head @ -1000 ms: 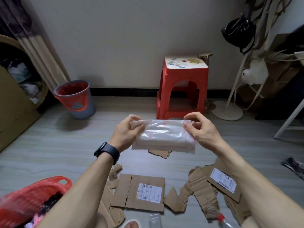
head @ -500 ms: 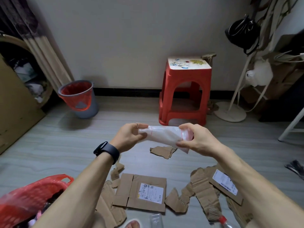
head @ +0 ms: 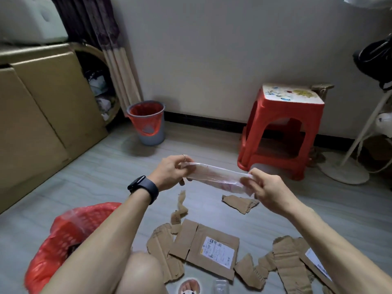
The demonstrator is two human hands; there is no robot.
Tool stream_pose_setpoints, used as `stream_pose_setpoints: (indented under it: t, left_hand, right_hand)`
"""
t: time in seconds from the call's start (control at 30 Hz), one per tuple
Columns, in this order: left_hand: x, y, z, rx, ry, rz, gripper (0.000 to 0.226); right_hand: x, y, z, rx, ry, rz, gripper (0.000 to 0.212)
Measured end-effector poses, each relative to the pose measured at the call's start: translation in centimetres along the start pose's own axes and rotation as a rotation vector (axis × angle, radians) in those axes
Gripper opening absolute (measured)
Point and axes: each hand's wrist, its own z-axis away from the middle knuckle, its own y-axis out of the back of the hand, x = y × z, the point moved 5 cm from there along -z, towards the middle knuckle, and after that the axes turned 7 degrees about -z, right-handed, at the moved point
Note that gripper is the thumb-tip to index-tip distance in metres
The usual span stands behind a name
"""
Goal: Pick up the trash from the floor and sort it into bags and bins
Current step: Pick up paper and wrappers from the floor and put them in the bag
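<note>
Left hand and right hand each pinched an end of the wrapper at mid-frame, apparently flattening it, and next it likely needed dropping into the red bag lower left or the bin above it.

My room looks dim, with soft light. The bin drops a faint shadow on the floor. Edges bend and look blurry.
</note>
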Motion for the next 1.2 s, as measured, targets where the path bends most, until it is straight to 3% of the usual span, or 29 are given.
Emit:
stream_pose_setpoints:
  t: [0.13,0.23,0.33,0.47,0.57,0.67,0.83,0.93,0.97,1.07,1.2]
  left_hand:
    - [-5.2,3.3,4.3,0.064,0.141,0.261,0.009]
    - [-10.1,5.4,8.5,0.178,0.341,0.479,0.024]
    - [-13.5,7.0,12.2,0.264,0.449,0.613,0.027]
    - [-15.7,9.8,15.7,0.391,0.474,0.748,0.025]
    - [-17.3,11.4,17.8,0.447,0.496,0.884,0.028]
    - [-19.7,11.7,20.0,0.444,0.559,0.971,0.037]
    - [-22.6,9.9,23.9,0.418,0.644,1.093,0.027]
    - [-23.6,8.9,25.6,0.383,0.67,1.188,0.026]
    - [-24.1,8.7,26.1,0.356,0.682,1.097,0.023]
    - [-25.6,8.2,27.0,0.254,0.678,0.472,0.009]
    - [-26.2,7.3,27.7,0.204,0.708,-0.087,0.015]
  right_hand:
    - [-4.2,-4.7,-0.6,-0.116,-0.014,-0.348,0.02]
    - [-6.4,-9.3,-1.1,-0.311,-0.065,-0.557,0.011]
    - [-7.9,-13.2,-1.6,-0.395,-0.109,-0.607,0.022]
    - [-11.1,-18.0,-2.4,-0.397,-0.069,-0.587,0.015]
    - [-13.4,-21.4,-2.1,-0.469,-0.151,-0.787,0.018]
    - [-14.8,-23.7,-2.1,-0.497,-0.201,-0.888,0.013]
    - [-15.1,-27.5,-2.0,-0.528,-0.353,-0.874,0.043]
    - [-14.9,-28.9,-2.2,-0.604,-0.424,-0.808,0.039]
    - [-15.1,-29.1,-2.3,-0.65,-0.427,-0.776,0.034]
    - [-15.8,-29.7,-2.1,-0.759,-0.323,-0.634,0.018]
    - [-18.4,-30.2,-1.4,-0.693,0.22,-0.107,0.027]
